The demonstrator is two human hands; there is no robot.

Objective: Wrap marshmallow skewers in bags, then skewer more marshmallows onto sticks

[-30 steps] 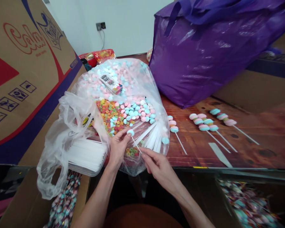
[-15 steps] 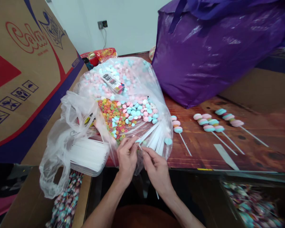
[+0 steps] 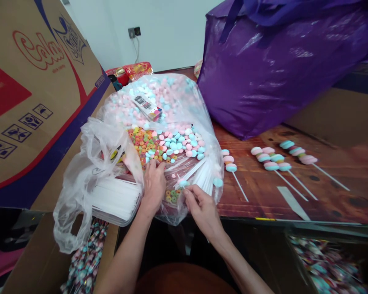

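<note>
My right hand pinches a thin white stick, with a pale blue marshmallow threaded near its upper end. My left hand is among the small coloured candy rings, its fingers bent together and their tips down in the pile; whatever they grip is hidden. Loose pink and blue marshmallows lie just beyond, on a clear plastic bag full of more marshmallows. A fan of white sticks lies beside my right hand. More candy rings show under the plastic between my hands.
Several marshmallow skewers lie on the wooden table at right. A tub of white sticks and a crumpled bag stand left. A large carton and a purple bag flank the space. Boxes of candy sit below the edge.
My left hand has left the stick and moved up and left to the candy rings. My right hand keeps the stick with the blue marshmallow, almost in the same place.
</note>
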